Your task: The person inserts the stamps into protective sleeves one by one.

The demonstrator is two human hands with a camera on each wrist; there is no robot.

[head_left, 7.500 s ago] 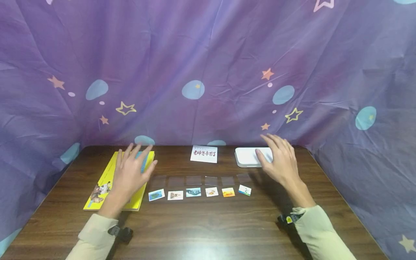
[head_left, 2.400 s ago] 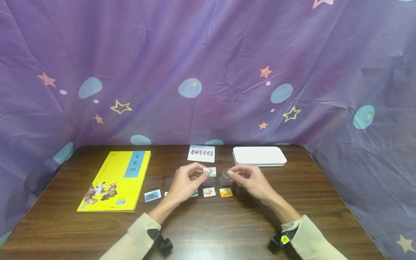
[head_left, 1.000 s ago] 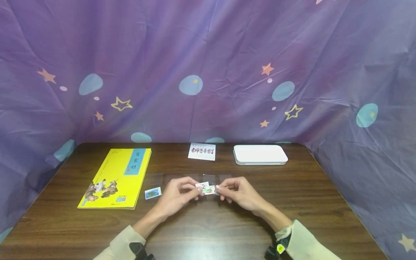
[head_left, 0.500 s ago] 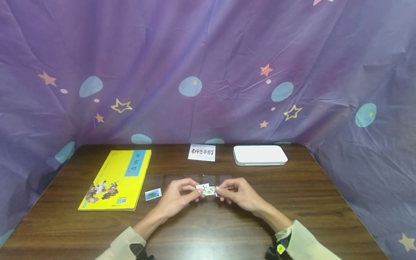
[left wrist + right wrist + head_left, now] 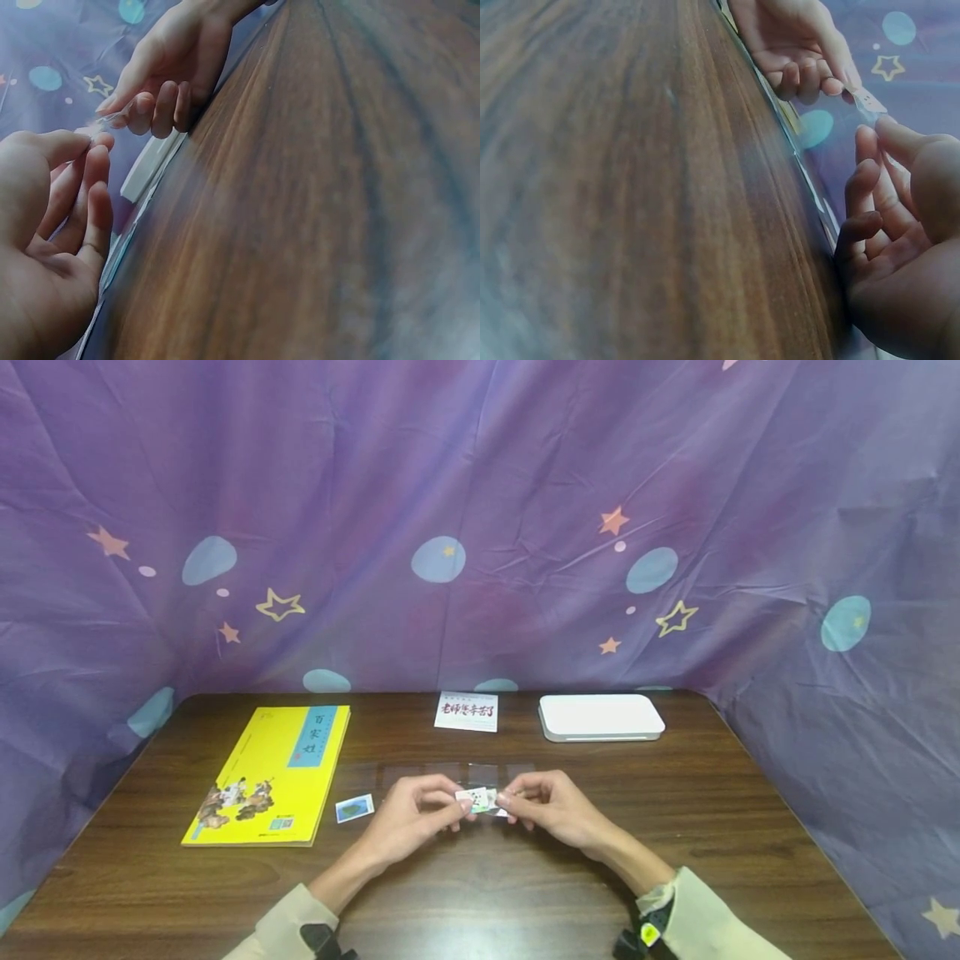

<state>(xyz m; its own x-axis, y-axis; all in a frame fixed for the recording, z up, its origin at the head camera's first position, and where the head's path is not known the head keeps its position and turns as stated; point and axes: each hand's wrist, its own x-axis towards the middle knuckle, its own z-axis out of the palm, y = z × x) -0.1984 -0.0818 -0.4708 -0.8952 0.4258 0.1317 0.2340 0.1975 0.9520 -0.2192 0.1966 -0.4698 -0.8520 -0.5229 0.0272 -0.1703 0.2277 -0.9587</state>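
Note:
My left hand [image 5: 408, 814] pinches a small stamp with a panda picture [image 5: 472, 798] between thumb and forefinger. Opposite it, my right hand [image 5: 558, 810] pinches a clear plastic sleeve [image 5: 498, 807] by its edge. The stamp's right end meets the sleeve and overlaps it in the head view. In the right wrist view the stamp [image 5: 871, 100] lies against the sleeve's clear film, held up off the table. How far it sits inside I cannot tell. A blue-green stamp [image 5: 354, 808] lies left of my left hand; other stamps are hidden behind the hands.
Several clear sleeves [image 5: 482, 773] lie in a row just beyond my hands. A yellow book [image 5: 258, 768] lies on the left. At the back stand a white card with red writing [image 5: 466, 712] and a white flat case [image 5: 601, 717]. A purple curtain [image 5: 480, 485] hangs behind the table.
Both hands were open and apart; they took the panda stamp from the row's right end and a sleeve, then came nearer to me. Lately the stamp has shifted slightly right against the sleeve.

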